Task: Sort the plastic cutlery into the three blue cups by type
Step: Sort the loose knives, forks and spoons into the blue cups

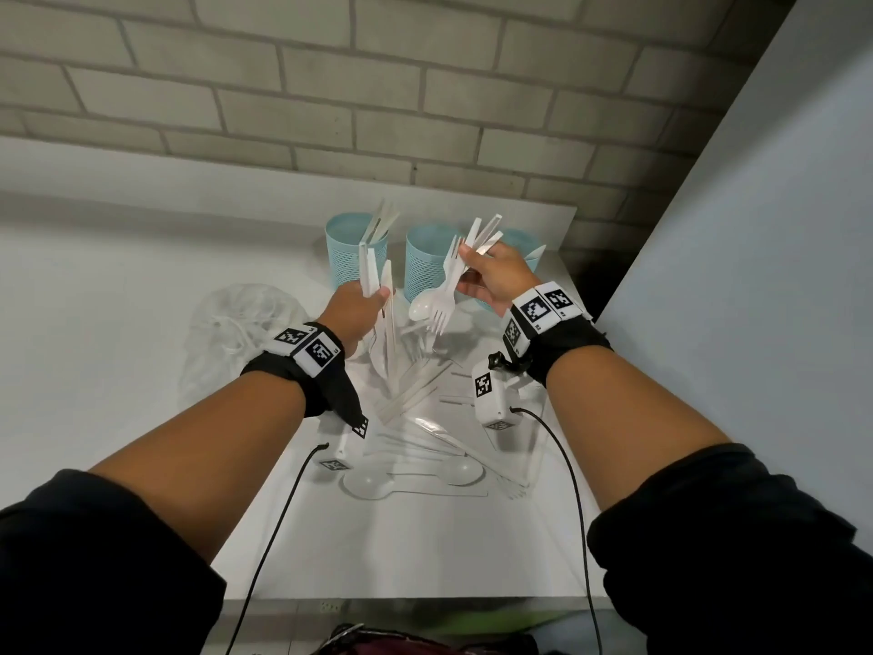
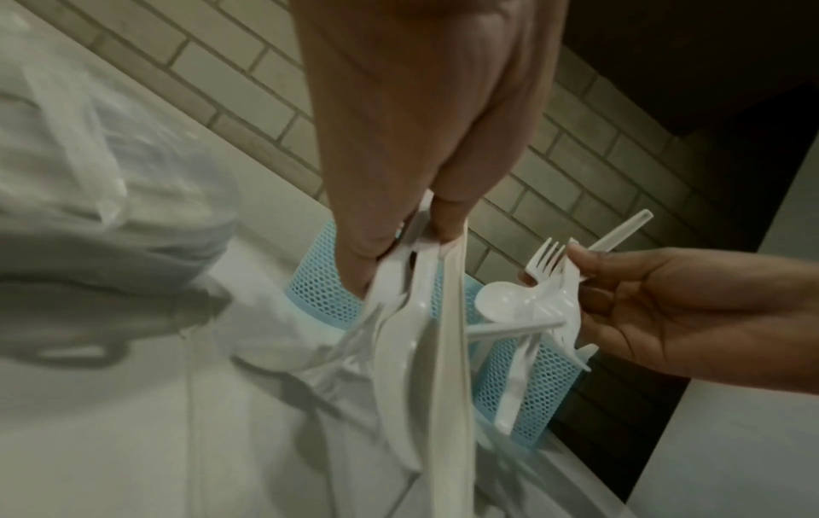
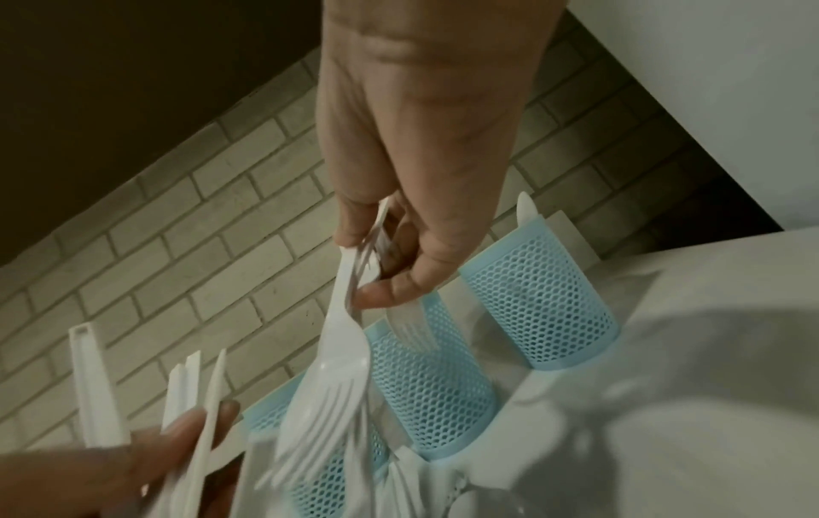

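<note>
- The left hand point(image 1: 355, 308) grips a bunch of knives point(image 1: 370, 271).
- The right hand point(image 1: 491, 276) grips forks and a spoon point(image 1: 422, 306) together; mixed pieces could drop into the wrong cup.
- The cups point(image 1: 427, 267) stand at 12 o'clock on the surface point(image 1: 141, 371).

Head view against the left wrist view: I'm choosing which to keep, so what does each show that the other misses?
Only the head view shows all three blue cups, the loose cutlery on the table and the clear bag. Only the left wrist view shows the left hand pinching its knives up close. Both show the right hand holding forks and a spoon.
</note>
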Demonstrator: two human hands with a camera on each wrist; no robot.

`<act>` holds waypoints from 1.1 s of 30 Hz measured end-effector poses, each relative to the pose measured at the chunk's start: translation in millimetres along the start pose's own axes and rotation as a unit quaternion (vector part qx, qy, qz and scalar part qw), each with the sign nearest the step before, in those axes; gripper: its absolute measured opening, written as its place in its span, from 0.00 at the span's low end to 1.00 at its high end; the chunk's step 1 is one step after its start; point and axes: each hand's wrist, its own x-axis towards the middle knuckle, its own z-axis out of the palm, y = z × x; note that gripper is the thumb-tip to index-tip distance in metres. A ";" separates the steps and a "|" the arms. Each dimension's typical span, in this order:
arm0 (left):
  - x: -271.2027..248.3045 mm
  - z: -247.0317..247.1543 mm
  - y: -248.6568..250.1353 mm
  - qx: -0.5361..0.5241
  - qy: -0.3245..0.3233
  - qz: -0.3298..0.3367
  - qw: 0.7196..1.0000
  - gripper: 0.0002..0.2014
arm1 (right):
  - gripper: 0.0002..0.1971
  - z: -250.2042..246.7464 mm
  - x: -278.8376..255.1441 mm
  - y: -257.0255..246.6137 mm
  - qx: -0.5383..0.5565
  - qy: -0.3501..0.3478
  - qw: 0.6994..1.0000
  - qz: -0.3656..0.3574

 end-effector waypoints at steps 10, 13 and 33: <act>-0.5 14.2 10.3 -0.050 -0.046 0.019 0.998 0.18 | 0.13 14.4 -7.5 4.4 -0.013 -0.089 0.995 0.041; -2.8 17.3 10.3 -0.053 -0.068 0.032 0.996 0.19 | 0.19 21.4 -9.3 4.7 -0.017 -0.098 0.995 0.034; -3.5 24.5 -7.8 -0.153 -0.099 0.076 0.980 0.14 | 0.10 44.2 -10.1 15.0 -0.222 0.042 0.974 -0.021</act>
